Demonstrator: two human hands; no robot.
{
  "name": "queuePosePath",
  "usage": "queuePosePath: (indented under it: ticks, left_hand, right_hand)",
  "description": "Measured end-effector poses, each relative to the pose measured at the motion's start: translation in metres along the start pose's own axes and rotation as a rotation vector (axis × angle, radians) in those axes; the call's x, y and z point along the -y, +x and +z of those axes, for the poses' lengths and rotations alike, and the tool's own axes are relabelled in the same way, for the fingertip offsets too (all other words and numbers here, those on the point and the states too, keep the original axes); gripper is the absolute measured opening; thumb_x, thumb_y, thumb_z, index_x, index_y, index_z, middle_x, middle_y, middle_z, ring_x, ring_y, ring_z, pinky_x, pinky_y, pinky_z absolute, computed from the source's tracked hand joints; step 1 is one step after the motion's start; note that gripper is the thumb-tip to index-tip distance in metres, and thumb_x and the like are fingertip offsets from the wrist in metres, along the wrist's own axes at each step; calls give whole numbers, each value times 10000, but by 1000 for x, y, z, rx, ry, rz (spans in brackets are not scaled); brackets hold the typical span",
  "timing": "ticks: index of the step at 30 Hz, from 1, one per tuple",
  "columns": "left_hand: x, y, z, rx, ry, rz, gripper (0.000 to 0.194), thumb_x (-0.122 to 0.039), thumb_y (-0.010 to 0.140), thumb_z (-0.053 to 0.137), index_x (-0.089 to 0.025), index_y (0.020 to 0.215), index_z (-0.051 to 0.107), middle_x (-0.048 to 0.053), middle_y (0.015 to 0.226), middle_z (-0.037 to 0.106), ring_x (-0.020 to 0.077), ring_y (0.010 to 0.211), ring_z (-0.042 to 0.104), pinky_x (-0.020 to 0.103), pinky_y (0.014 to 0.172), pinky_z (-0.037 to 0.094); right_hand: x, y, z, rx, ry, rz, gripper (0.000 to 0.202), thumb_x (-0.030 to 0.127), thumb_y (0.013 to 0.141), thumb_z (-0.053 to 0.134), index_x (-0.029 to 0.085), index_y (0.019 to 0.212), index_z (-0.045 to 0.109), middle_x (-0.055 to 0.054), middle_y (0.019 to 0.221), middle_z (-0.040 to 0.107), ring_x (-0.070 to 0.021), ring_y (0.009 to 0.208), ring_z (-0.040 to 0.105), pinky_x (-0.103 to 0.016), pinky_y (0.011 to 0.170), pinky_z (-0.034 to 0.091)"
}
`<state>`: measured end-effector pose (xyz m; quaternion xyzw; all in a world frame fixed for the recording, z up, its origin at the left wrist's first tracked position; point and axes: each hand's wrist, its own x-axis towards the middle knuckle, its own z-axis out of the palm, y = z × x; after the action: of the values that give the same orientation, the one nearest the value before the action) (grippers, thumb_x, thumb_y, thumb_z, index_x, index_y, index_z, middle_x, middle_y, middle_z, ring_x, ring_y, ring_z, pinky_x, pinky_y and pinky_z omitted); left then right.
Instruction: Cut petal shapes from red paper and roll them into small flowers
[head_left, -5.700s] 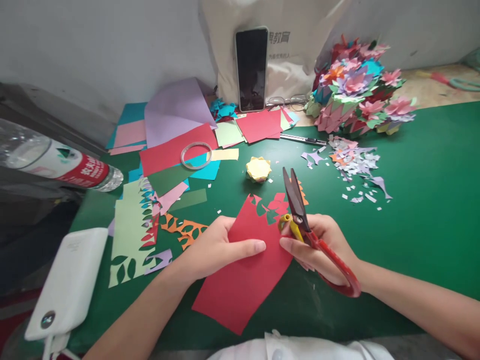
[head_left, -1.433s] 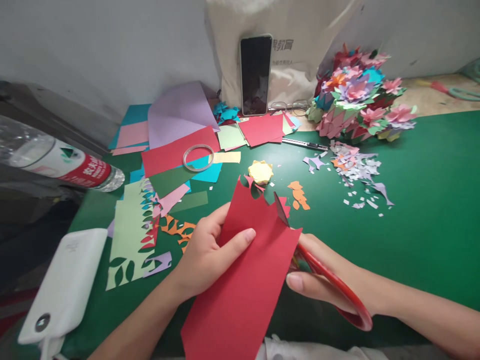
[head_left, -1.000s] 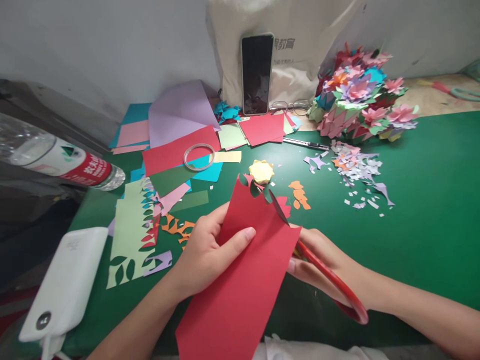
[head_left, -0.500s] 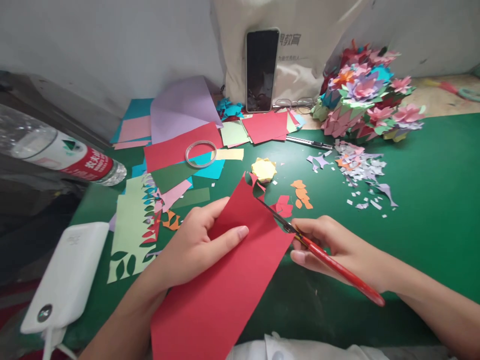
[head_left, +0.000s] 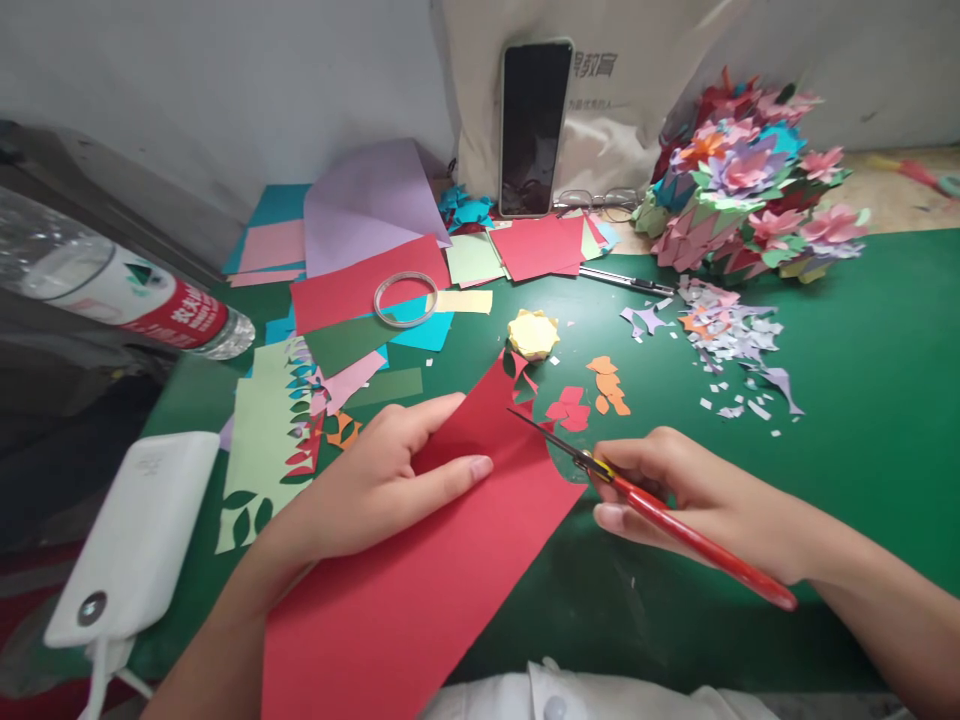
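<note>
A large sheet of red paper [head_left: 420,590] slants across the front of the table, its far corner cut into curved notches. My left hand [head_left: 397,470] grips it near that end, thumb on top and the other fingers partly underneath. In my right hand [head_left: 667,490] is a pair of scissors [head_left: 637,500] with red handles; the blades lie at the sheet's cut edge, by a rounded notch. Just past the blades, small red petal shapes [head_left: 570,410] rest on the green table beside a row of orange petal shapes [head_left: 609,385]. A yellow folded-paper piece [head_left: 533,334] sits beyond the sheet's tip.
Coloured paper sheets [head_left: 367,285] and a tape roll [head_left: 406,299] lie at the back left. A phone [head_left: 535,125] leans upright behind them. Paper flowers [head_left: 750,190], scraps [head_left: 735,325] and a utility knife [head_left: 626,280] are to the right. A power bank [head_left: 135,540] and bottle [head_left: 127,285] are left.
The red sheet has shifted slightly down and turned a little. The scissors have moved slightly right and down along its cut edge. The whole view has shifted a bit.
</note>
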<state>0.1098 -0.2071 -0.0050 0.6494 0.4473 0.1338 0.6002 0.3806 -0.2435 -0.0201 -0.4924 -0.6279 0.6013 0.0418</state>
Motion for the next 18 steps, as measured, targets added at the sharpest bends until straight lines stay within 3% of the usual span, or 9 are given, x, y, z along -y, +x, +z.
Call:
queuePosePath:
  ticks: [7,14,18]
  left_hand:
    - [-3,1,-4,-27,249,8,328,-458,890,543,-250,1119,654,32,883,707,232,852,652,286,676,547]
    - [-4,1,-6,-10,319,-24,314,-471,879,546,-268,1086,665,24,891,704,251,918,631,309,740,529]
    - [-5,1,-8,35,358,-40,335,-472,880,542,-273,1128,650,21,947,707,254,946,629,301,747,523]
  right_hand:
    - [-4,0,-3,30,-49,-9,410,406,858,635,204,669,332,74,613,233,-95,550,202,-249,480,185]
    - [-5,-1,-7,48,-147,-21,423,425,875,610,204,668,314,74,595,217,-94,529,188,-246,474,183]
    - [-5,-2,-10,63,-226,-26,376,469,886,571,208,688,387,67,592,294,-100,528,252,-236,483,221]
